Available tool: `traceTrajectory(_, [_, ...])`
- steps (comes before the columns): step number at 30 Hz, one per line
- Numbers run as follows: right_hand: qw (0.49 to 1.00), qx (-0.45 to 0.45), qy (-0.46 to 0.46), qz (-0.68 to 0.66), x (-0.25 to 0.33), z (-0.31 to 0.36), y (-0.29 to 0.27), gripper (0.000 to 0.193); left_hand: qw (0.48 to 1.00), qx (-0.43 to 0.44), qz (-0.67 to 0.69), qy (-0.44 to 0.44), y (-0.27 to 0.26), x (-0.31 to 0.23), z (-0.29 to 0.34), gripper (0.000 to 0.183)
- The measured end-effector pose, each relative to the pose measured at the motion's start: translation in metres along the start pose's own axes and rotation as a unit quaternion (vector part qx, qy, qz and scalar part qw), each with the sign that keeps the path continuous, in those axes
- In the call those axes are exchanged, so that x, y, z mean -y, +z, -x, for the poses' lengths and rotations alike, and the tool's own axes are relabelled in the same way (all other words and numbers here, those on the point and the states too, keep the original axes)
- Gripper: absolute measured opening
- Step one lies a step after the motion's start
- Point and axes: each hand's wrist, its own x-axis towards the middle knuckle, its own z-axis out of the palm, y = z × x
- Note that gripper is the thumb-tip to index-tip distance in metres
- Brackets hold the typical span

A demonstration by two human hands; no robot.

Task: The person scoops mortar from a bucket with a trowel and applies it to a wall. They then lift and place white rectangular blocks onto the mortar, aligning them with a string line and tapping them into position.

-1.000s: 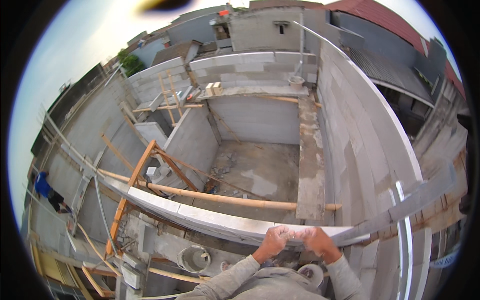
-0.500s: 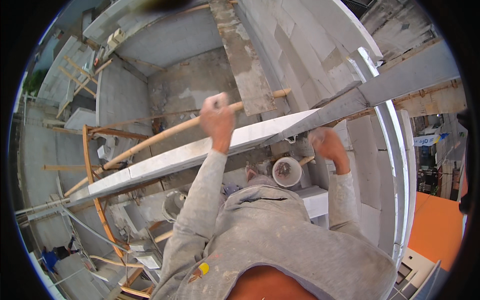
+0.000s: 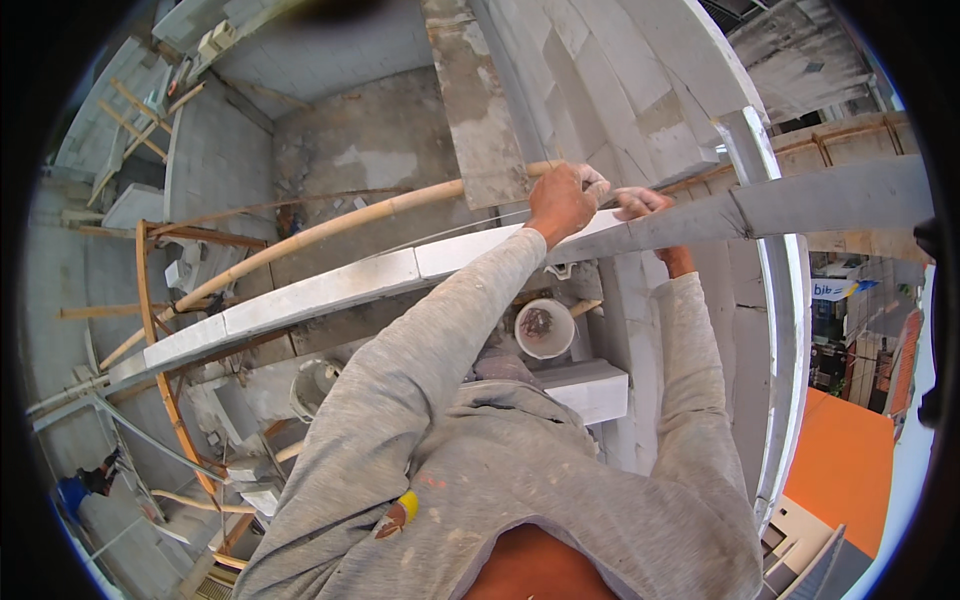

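Left hand (image 3: 565,205) and right hand (image 3: 640,203) come close together over the right part of the row of white blocks (image 3: 470,248), probably so both can work at one spot. The left is closed, fingertips pinched; whether they hold the thin pale line (image 3: 440,234) along the blocks' far edge, I cannot tell. The right is bent, partly hidden by the long grey beam (image 3: 830,200), its grip unclear. Left sleeve (image 3: 420,330) slants forward and rightward; right sleeve (image 3: 695,350) points nearly straight ahead. A white bucket (image 3: 545,345) stands nearer the body, seemingly for easy reach.
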Motion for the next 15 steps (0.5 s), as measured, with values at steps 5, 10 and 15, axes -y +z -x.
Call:
traceTrajectory(5, [0.981,-0.045,-0.183,0.041,-0.016,-0.007,-0.035,0.021,0.988,0.151,0.017,0.035,-0.002,0.016,-0.004,0.025])
traceTrajectory(10, [0.914,-0.115,-0.218,0.322,0.007,0.007,-0.034,0.034,0.961,0.272,0.006,-0.047,-0.023,0.034,-0.008,0.023])
traceTrajectory(15, [0.857,-0.137,-0.229,0.442,0.025,0.014,-0.027,0.046,0.969,0.244,-0.005,-0.037,-0.034,0.058,0.005,0.022])
